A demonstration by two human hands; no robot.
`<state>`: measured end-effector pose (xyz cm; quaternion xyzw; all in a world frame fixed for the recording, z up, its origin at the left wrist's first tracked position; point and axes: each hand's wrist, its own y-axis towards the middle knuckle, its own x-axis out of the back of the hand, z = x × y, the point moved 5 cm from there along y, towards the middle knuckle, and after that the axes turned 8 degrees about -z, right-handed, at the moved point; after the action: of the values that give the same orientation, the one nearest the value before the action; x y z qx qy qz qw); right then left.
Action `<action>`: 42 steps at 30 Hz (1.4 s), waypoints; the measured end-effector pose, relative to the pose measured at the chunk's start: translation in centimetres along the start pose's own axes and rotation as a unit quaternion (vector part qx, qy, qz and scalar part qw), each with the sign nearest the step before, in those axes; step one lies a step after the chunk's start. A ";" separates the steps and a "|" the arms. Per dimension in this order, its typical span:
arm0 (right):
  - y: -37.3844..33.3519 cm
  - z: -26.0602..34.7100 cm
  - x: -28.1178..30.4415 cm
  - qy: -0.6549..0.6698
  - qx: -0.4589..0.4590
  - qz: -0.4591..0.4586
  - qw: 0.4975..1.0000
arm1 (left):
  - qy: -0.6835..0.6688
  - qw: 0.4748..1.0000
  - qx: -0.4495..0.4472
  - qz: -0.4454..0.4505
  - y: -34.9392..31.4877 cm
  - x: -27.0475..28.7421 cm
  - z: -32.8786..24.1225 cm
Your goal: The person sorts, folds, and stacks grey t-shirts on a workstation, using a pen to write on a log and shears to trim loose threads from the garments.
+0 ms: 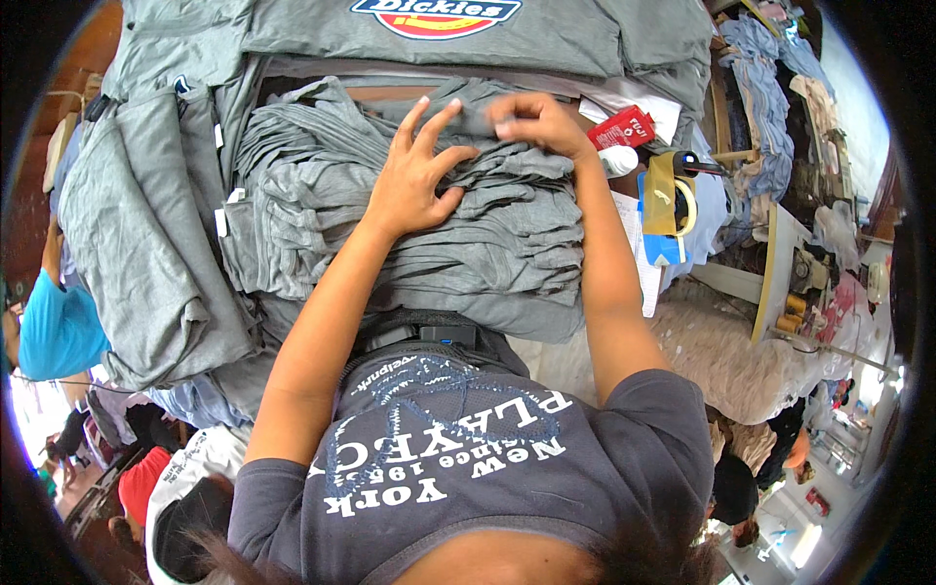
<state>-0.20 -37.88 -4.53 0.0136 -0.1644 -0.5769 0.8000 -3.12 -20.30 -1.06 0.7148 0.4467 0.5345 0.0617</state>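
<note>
A thick pile of grey knit garments (pixel 468 234) lies in front of me, its layers creased and bunched at the edges. My left hand (pixel 417 175) rests on top of it with the fingers spread and holds nothing. At the pile's far right part, my right hand (pixel 538 129) is curled, with thumb and forefinger drawn together. Its fingertips are slightly blurred, and I cannot make out what is between them. Beyond both hands lies a grey shirt (pixel 556 44) with a coloured print on its front.
On the left lies a stack of folded grey garments (pixel 146 234). To the right are a red packet (pixel 621 128), a white bottle (pixel 618 161), tape rolls (pixel 685 210) and a written sheet (pixel 636 253). Other people, one in a blue shirt (pixel 60 327), are at the sides.
</note>
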 end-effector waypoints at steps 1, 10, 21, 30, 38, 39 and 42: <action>-0.5 0.5 -1.1 0.129 -0.049 0.120 0.983 | 0.005 1.000 -0.002 0.001 -0.1 0.0 0.1; -1.7 -4.2 4.2 -0.467 -0.154 -0.283 0.824 | -0.102 0.991 0.077 0.025 -0.8 -0.5 1.0; -0.9 -0.1 -0.4 0.167 -0.125 0.044 0.977 | 0.005 1.000 -0.007 -0.020 0.2 0.3 -0.1; -2.1 -6.7 5.0 -0.469 -0.095 -0.304 0.824 | -0.075 0.996 0.027 0.044 -0.4 -0.9 0.9; -2.1 -10.6 4.8 -0.136 -0.202 -0.294 0.924 | -0.071 0.997 0.009 0.010 -0.5 -0.7 0.8; -2.0 -10.6 4.7 -0.124 -0.225 -0.293 0.921 | -0.072 0.997 0.015 0.020 -0.6 -0.7 0.9; -1.5 -10.5 4.2 -0.065 -0.209 -0.222 0.950 | -0.080 0.996 0.021 0.027 -0.8 -0.8 1.1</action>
<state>2.49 -44.08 -13.72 -0.1555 -0.0842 -0.7612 0.6239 -2.73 -19.95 -2.56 0.7680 0.4326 0.4675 0.0676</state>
